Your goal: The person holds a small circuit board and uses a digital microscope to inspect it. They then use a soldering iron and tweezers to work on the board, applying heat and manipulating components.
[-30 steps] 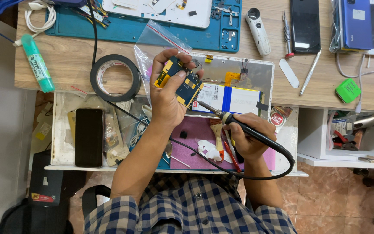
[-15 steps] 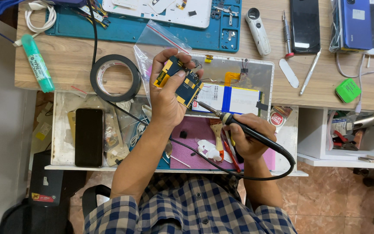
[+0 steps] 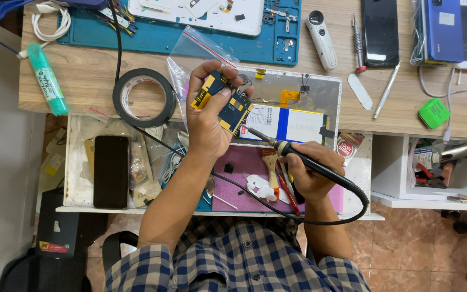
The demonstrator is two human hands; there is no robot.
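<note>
You are gripping a small blue-and-yellow circuit board [image 3: 224, 103] in your left hand [image 3: 207, 121], fingers clamped around it, above the opened white tablet shell [image 3: 320, 89] on the wooden table [image 3: 82, 86]. Your right hand [image 3: 310, 172] is closed on a black soldering iron [image 3: 298, 158], its tip just reaching the board's lower edge. Judging by that, soldering is only starting; the board is not yet refitted.

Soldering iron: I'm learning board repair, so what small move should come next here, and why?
Probably ease the soldering iron tip the last bit up and left onto the circuit board. The right hand holds the iron with its tip just short of the board's lower edge, seemingly not touching, while the left hand holds the board tilted above the open tablet.
</note>
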